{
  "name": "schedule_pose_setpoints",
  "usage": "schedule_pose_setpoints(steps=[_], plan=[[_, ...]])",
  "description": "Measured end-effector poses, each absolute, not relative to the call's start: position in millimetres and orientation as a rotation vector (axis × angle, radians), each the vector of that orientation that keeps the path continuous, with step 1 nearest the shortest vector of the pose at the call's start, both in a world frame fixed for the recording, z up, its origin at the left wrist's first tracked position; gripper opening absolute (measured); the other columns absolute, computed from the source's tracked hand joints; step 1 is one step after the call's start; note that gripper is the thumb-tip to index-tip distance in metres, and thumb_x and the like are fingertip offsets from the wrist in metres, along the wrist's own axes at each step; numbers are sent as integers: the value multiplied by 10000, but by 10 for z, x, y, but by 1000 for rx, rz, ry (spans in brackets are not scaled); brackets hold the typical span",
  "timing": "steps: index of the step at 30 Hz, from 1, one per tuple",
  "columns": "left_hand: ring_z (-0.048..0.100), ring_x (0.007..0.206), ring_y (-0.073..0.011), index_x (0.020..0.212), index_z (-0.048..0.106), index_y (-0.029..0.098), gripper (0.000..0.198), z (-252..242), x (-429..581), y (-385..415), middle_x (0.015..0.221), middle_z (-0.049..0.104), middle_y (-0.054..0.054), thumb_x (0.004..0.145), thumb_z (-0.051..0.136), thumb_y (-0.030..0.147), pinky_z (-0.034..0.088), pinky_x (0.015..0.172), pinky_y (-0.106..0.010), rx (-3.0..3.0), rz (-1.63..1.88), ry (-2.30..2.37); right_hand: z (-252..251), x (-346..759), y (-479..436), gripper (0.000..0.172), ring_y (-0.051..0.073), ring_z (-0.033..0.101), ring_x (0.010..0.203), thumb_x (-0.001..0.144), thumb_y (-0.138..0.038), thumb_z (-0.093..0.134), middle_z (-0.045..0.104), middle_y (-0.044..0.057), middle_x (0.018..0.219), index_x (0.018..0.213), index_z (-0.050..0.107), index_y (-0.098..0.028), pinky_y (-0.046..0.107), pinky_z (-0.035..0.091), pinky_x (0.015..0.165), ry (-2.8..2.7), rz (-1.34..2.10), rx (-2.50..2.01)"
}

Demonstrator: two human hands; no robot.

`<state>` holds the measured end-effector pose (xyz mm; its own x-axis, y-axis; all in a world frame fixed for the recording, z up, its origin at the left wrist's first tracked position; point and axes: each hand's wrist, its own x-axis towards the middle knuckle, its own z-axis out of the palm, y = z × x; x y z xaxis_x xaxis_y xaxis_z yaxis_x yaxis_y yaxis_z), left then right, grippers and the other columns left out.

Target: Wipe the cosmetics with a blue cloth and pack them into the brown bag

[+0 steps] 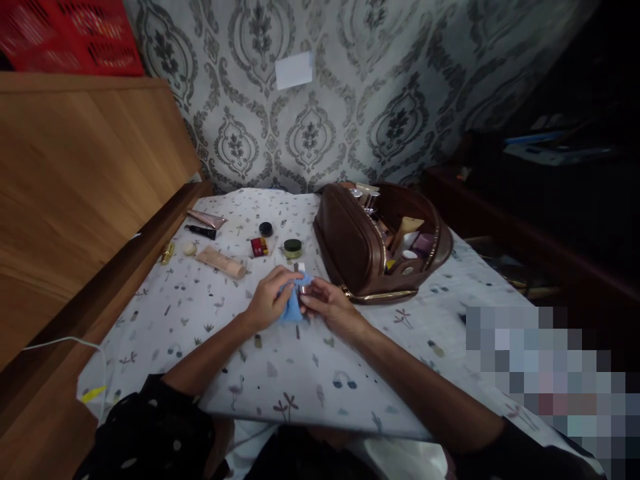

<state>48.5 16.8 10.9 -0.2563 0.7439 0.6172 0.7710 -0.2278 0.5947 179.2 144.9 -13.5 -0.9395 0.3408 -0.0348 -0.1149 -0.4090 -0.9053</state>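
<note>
Near the middle of the patterned white cloth (270,370), my left hand (270,299) pinches a light blue cloth (291,308). My right hand (330,307) meets it from the right, its fingers closed round a small item with a shiny band (303,290); the rest of that item is hidden by fingers and cloth. Just beyond my hands sits a green jar with a dark lid (293,249). An open brown leather bag (350,247), filled with cosmetics, stands beyond my right hand.
Left of the jar lie a red box (259,247), a round black container (265,229), a beige tube (221,261), a black tube (201,231) and a pink tube (206,218). A wooden panel (90,200) borders the left side. Patterned wall (310,133) rises behind.
</note>
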Motion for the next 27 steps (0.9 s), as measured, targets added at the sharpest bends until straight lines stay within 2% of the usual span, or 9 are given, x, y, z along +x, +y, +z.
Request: schedule_pose_setpoints(steps=[7,16,21,27], plan=[[602,915,-170,1184,666,191,279,80,388,203,959,617,-54,991,467,225,494,846,-299,-1755,-1538,-1923,-33,1832,1418,564,113,662,648,699,-278,861,642,-19,846,1186,581,-227,211,429,539,-1499,2650,-204],[589,888,-154,1292,630,228,376,14,376,154,994,593,-70,997,407,165,505,780,-271,-1846,-1214,-1832,-86,1849,1422,473,110,670,708,721,-254,849,673,11,888,1135,627,-202,228,496,657,-1420,2752,-163],[604,851,-140,1197,678,219,347,53,419,115,1002,611,-74,972,427,137,513,731,-251,-1972,-1207,-1736,-74,1845,1419,414,125,679,731,723,-231,831,683,8,872,1085,634,-196,253,521,702,-1334,2733,-182],[599,730,-134,980,736,168,275,141,467,88,887,633,-66,914,471,136,503,670,-254,-2149,-1503,-1749,-46,1833,1434,341,141,673,717,671,-234,844,708,-3,867,957,661,-210,277,524,680,-1230,2663,-325]])
